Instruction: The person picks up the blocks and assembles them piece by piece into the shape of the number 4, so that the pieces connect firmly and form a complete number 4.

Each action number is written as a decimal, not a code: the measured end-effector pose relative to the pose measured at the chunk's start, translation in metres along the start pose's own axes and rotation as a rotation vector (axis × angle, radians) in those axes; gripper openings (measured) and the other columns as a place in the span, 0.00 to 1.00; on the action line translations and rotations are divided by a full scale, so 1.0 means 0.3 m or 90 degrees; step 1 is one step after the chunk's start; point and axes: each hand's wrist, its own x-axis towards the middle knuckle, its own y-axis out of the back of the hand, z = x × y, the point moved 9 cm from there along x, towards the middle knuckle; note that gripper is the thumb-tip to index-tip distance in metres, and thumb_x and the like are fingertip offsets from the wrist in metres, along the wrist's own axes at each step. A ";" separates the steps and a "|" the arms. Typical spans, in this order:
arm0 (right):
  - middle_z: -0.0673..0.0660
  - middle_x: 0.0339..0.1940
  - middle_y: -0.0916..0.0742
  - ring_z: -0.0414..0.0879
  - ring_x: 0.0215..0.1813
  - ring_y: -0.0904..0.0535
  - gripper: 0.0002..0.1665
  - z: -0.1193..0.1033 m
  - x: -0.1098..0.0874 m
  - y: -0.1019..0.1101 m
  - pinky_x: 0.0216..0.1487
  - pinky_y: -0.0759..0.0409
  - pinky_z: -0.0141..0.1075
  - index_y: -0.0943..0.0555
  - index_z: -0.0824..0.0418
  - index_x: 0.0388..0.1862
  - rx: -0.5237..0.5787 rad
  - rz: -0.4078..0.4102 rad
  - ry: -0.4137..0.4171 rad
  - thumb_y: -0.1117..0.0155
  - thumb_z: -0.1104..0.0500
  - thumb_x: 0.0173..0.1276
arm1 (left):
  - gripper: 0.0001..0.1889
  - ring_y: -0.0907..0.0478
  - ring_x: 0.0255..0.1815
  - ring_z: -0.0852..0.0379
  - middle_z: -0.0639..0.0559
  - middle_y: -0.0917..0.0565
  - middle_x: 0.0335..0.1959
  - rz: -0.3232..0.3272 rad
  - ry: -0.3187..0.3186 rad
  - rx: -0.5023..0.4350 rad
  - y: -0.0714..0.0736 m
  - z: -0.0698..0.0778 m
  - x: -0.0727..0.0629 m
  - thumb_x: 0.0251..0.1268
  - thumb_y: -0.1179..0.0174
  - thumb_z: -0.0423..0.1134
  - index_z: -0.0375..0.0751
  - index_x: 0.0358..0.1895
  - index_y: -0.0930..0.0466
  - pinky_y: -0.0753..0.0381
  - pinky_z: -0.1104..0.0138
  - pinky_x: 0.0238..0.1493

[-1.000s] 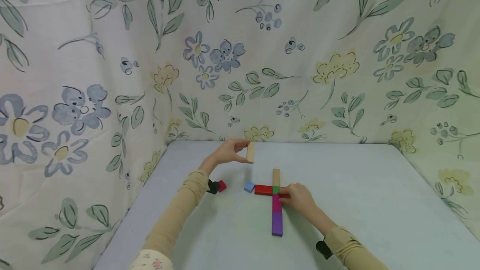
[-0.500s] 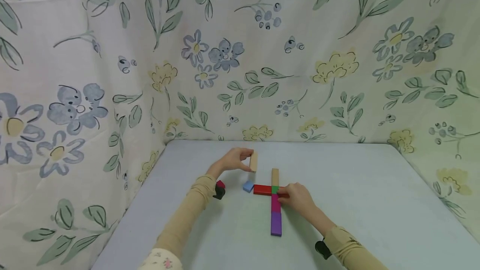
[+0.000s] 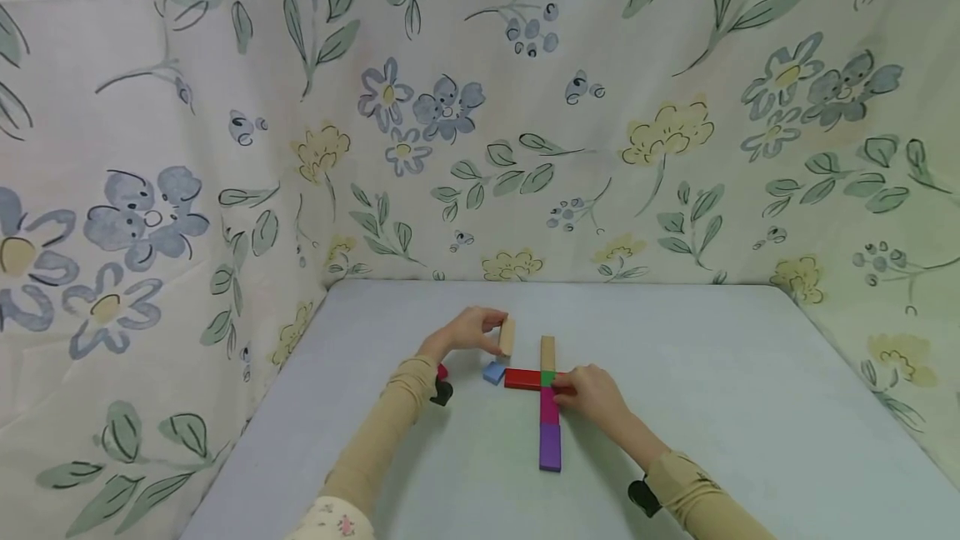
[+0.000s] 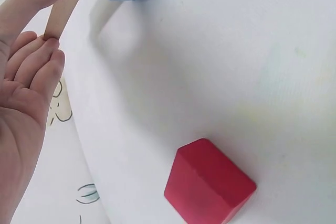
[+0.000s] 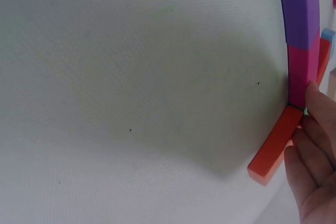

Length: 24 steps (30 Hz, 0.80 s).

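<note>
My left hand [image 3: 467, 330] pinches a plain wooden block [image 3: 507, 337] between thumb and fingers, behind a light blue block [image 3: 494, 372]. The left wrist view shows part of that wooden block [image 4: 59, 14], with dark marks on it. My right hand [image 3: 597, 397] is at the centre of a cross of blocks. Its thumb touches the magenta block [image 5: 303, 77], and its fingers curl along the far side of an orange-red block [image 5: 275, 145]. The cross also has a wooden block [image 3: 548, 352], a green block [image 3: 547, 378], a red block [image 3: 522, 378] and a purple block [image 3: 550, 447].
A loose crimson block [image 4: 207, 182] lies left of the cross, mostly behind the left wrist in the head view. The white table [image 3: 720, 407] extends to a floral cloth [image 3: 480, 107] at the back and left.
My left hand has come down and slightly right with the wooden block, nearer the table. The right hand has stayed at the cross.
</note>
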 end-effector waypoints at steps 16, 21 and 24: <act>0.56 0.32 0.10 0.47 0.35 0.16 0.11 0.004 0.004 -0.004 0.33 0.20 0.36 0.12 0.62 0.34 0.010 -0.006 -0.017 0.25 0.60 0.50 | 0.39 0.32 0.69 0.50 0.46 0.32 0.70 -0.026 0.045 0.023 -0.046 -0.043 0.007 0.52 0.30 0.34 0.37 0.69 0.37 0.31 0.61 0.66; 0.56 0.32 0.10 0.47 0.34 0.16 0.11 0.002 0.004 0.000 0.32 0.21 0.34 0.12 0.63 0.34 0.010 -0.005 -0.013 0.25 0.61 0.50 | 0.39 0.34 0.70 0.51 0.46 0.33 0.71 -0.038 0.049 0.018 -0.053 -0.044 0.009 0.52 0.31 0.32 0.37 0.70 0.38 0.32 0.61 0.67; 0.56 0.32 0.10 0.46 0.34 0.16 0.11 0.004 0.003 0.000 0.31 0.22 0.33 0.12 0.63 0.34 0.013 -0.005 -0.016 0.25 0.61 0.49 | 0.39 0.34 0.70 0.51 0.46 0.34 0.71 -0.044 0.056 0.024 -0.055 -0.046 0.008 0.53 0.32 0.31 0.39 0.70 0.38 0.33 0.61 0.68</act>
